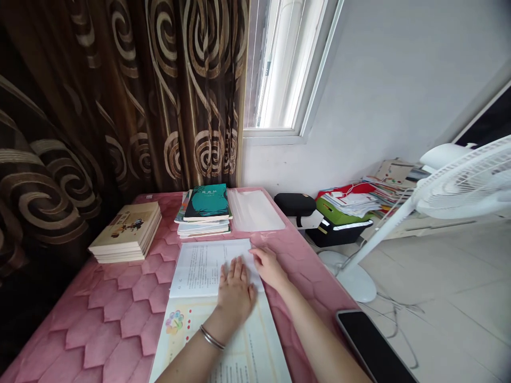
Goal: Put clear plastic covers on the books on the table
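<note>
My left hand (235,290), with a metal bangle on the wrist, lies flat with its fingers apart on a white printed page (211,268). That page belongs to an open booklet, whose lower sheet (255,346) shows a colourful flower print. My right hand (269,268) sits at the page's right edge, its fingertips touching the paper. Whether those fingers pinch the sheet, I cannot tell. Both hands rest on a pink quilted surface (107,314).
Behind the booklet stand a cream book stack (125,234), a stack topped by a teal book (207,203) and a clear plastic sleeve (255,210). A black phone (371,346) lies at the right edge. Beyond are a white fan (467,181) and a paper pile (351,199).
</note>
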`<state>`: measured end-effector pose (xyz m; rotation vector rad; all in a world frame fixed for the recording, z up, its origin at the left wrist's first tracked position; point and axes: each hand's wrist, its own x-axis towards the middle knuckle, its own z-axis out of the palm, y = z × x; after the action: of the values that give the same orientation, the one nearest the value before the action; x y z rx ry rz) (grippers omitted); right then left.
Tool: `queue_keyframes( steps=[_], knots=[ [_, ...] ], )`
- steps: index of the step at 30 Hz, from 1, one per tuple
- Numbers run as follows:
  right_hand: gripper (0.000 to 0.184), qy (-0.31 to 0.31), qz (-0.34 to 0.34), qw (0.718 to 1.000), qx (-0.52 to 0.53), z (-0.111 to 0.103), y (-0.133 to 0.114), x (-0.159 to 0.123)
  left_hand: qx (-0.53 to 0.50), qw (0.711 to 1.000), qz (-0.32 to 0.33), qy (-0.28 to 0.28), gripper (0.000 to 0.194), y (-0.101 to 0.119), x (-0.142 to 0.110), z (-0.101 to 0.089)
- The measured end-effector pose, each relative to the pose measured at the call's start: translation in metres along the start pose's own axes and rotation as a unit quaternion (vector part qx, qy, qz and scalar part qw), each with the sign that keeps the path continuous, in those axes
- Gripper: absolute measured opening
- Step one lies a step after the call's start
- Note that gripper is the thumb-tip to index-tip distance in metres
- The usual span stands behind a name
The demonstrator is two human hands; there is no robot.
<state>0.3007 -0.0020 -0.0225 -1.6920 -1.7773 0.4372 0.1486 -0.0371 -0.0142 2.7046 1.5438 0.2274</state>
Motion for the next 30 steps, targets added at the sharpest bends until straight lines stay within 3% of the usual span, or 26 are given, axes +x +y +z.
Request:
queue_keyframes(
  steps=[3, 6, 16, 26, 30],
  knots=[
    [0.019, 0.007, 0.015, 1.0, -0.002, -0.004, 0.01, 0.015, -0.002, 0.999, 0.035, -0.008, 0.056, 0.001, 0.006, 0.0],
    [0.012, -0.004, 0.02, 1.0, -0.014, -0.005, 0.016, 0.028, -0.017, 1.0, 0.027, 0.002, 0.057, 0.001, 0.01, 0.001],
    [0.025, -0.007, 0.048, 0.997, -0.067, -0.003, 0.023, 0.041, -0.063, 0.996, 0.005, -0.06, 0.062, 0.0, 0.013, 0.001],
    [0.034, 0.036, 0.177, 0.975, -0.131, 0.007, 0.02, 0.084, -0.102, 0.989, -0.003, -0.11, 0.062, 0.002, 0.014, -0.011],
    [0.035, 0.034, 0.17, 0.976, -0.13, 0.007, 0.023, 0.085, -0.095, 0.989, -0.003, -0.113, 0.063, 0.001, 0.013, -0.012]
  ],
)
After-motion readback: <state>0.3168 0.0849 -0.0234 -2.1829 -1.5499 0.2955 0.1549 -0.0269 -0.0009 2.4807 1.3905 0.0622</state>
